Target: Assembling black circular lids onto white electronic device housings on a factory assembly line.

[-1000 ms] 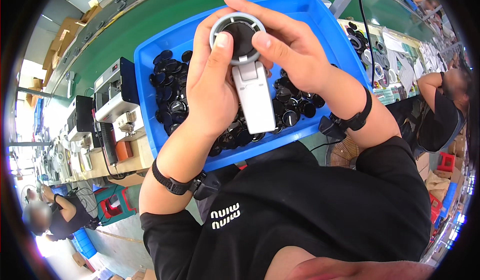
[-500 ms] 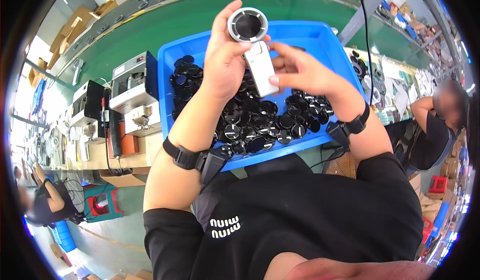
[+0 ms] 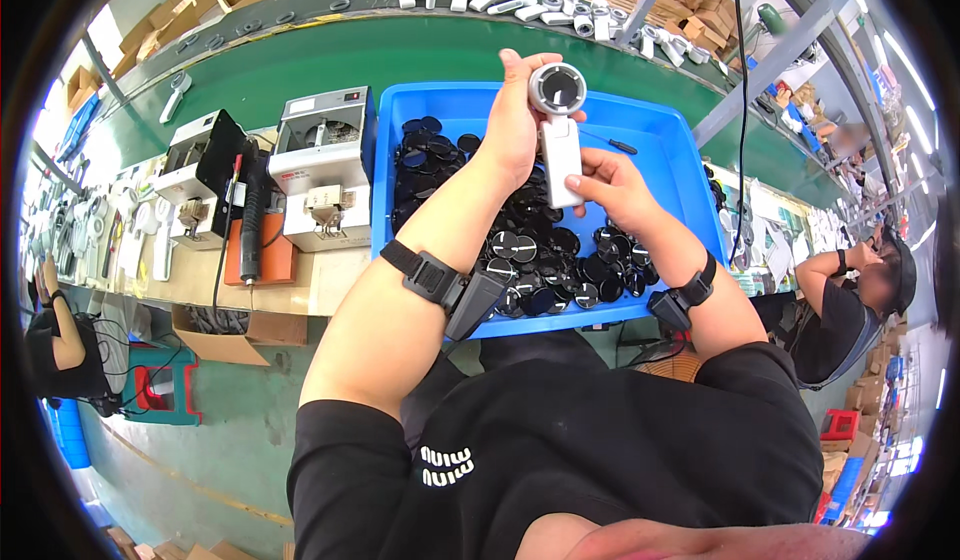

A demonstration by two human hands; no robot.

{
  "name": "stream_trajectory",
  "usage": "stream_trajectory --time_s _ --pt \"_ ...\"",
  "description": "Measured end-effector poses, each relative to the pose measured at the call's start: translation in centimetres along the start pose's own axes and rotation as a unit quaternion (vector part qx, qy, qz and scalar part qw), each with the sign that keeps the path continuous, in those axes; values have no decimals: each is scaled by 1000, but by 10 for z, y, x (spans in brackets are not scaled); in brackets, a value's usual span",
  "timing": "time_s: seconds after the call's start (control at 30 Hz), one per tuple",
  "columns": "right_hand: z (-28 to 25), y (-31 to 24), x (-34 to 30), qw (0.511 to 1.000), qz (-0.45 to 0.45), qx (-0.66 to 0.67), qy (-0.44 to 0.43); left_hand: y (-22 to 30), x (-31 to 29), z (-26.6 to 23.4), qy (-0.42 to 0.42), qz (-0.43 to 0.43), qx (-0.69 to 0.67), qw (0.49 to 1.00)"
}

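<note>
A white device shaped like a handheld fan [image 3: 563, 155] stands upright above the tray, its round grey-rimmed head turned up with a dark disc inside. My left hand [image 3: 512, 125] grips it around the neck and the back of the head, thumb raised and apart. Lower down, my right hand [image 3: 618, 192] pinches the bottom of the handle, with the thumb in front and fingers curled behind. Beneath both hands lies a blue tray [image 3: 695, 195] holding many loose shiny black discs [image 3: 540, 250]. A black-handled screwdriver [image 3: 622, 147] rests in the tray's far part.
Left of the tray are two grey bench machines [image 3: 320, 145] and a black corded power tool [image 3: 250, 230] on an orange block [image 3: 275, 258]. Several white devices [image 3: 550, 5] line the far belt beyond a green surface [image 3: 420, 50]. A black cable [image 3: 743, 110] hangs at right. Co-workers sit either side.
The whole view has shifted, so the tray and bench appear lower and further right. Both hands keep hold of the white fan-shaped device, and its head now faces slightly differently.
</note>
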State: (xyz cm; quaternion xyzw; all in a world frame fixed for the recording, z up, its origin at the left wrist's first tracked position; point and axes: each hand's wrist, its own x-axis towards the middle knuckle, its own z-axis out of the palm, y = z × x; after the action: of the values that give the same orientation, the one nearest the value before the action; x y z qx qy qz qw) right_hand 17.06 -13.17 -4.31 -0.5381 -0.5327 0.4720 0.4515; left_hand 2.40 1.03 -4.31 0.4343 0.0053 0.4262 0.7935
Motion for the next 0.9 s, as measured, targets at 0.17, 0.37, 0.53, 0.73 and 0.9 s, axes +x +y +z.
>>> stream_trajectory --time_s 0.17,0.37,0.53,0.73,0.9 --pt "-9 -8 2 990 20 128 57 -12 14 -17 187 18 307 933" --pt "-93 -13 104 982 46 25 182 -14 6 -15 139 62 369 917" --pt "-155 15 231 958 171 -9 231 -3 -6 2 47 119 567 814" --pt "-147 58 285 941 237 107 218 1 -9 3 -10 38 577 816" --pt "-190 37 237 770 179 -552 264 -16 -5 0 -38 11 551 834"
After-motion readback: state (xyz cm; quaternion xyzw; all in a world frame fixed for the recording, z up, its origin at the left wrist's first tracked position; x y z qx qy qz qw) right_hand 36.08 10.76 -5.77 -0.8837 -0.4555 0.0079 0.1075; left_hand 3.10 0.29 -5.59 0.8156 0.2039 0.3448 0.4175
